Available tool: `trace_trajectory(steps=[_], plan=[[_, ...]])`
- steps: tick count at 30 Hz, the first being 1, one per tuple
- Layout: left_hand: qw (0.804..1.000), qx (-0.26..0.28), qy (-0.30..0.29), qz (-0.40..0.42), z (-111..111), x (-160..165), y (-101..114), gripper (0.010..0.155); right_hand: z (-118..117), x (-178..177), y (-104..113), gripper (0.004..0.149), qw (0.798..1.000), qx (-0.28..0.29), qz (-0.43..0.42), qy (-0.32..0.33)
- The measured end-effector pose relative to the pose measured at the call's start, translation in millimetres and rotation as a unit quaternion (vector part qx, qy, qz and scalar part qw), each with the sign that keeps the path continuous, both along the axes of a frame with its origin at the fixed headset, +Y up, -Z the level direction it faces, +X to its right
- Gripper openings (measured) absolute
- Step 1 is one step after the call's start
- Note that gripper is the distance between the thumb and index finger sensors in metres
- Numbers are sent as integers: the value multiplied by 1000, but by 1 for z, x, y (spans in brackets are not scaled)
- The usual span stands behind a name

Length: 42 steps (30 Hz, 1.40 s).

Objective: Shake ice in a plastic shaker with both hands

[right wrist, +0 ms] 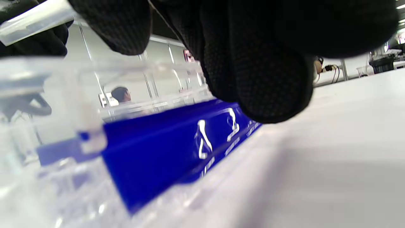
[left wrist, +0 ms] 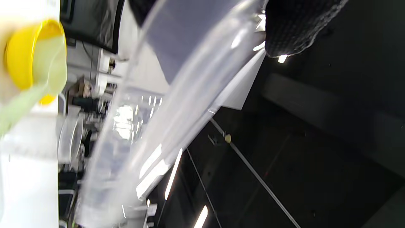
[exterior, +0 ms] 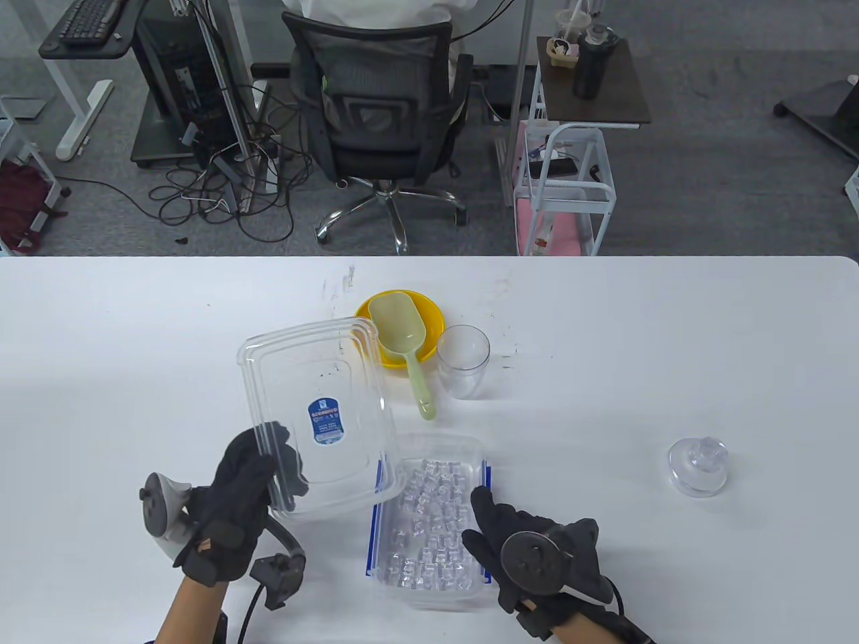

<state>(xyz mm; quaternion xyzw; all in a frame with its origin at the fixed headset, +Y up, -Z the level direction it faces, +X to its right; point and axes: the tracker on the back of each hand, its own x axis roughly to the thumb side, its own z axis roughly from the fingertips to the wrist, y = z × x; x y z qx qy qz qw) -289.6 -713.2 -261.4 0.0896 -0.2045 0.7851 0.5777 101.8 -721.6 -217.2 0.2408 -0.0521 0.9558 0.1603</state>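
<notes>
Early stage: left hand (exterior: 231, 516) grips lid (exterior: 315, 416) lifted off ice box (exterior: 429, 523) at table's (exterior: 671, 335) near edge; right hand (exterior: 537, 557) steadies box, grip unclear. Shaker cup (exterior: 463, 362) empty; no ice scooped, no shaking yet.

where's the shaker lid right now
In the table view the clear domed shaker lid sits alone on the table's right side, right of the ice box and well apart from the clear cup.

The ice box (exterior: 429, 523) sits at the table's (exterior: 671, 322) near edge; the bowl (exterior: 399, 329), with the scoop (exterior: 402, 349) resting in it, stands behind, the cup (exterior: 463, 361) just right of the bowl, and the shaker lid (exterior: 698, 465) far right.
</notes>
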Motion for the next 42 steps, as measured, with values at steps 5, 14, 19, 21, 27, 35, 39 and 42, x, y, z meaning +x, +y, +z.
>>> trace_trajectory(steps=[5, 14, 19, 21, 27, 35, 39, 42], plan=[[984, 10, 131, -116, 8, -24, 14, 57, -1, -2, -2, 94, 1000, -4, 7, -1], [760, 17, 280, -586, 32, 7, 49, 59, -2, -2, -3, 95, 1000, -18, 3, -4], [656, -39, 255, -709, 16, 27, 20, 59, -2, -2, -3, 96, 1000, -22, 5, -4], [646, -80, 211, -730, 8, 33, 6, 58, -2, -1, -3, 96, 1000, -25, 2, -3], [625, -82, 198, -751, -3, 42, -13, 61, -3, 0, -4, 96, 1000, -30, -3, 0], [586, -110, 159, -787, -14, 45, -28, 67, -4, 0, -4, 97, 999, -38, -5, 3], [585, -117, 158, -787, -12, 40, -31, 67, -4, 1, -5, 97, 999, -41, -7, 3], [583, -133, 177, -782, -11, 35, -27, 63, -5, 1, -5, 98, 999, -42, -8, 4]])
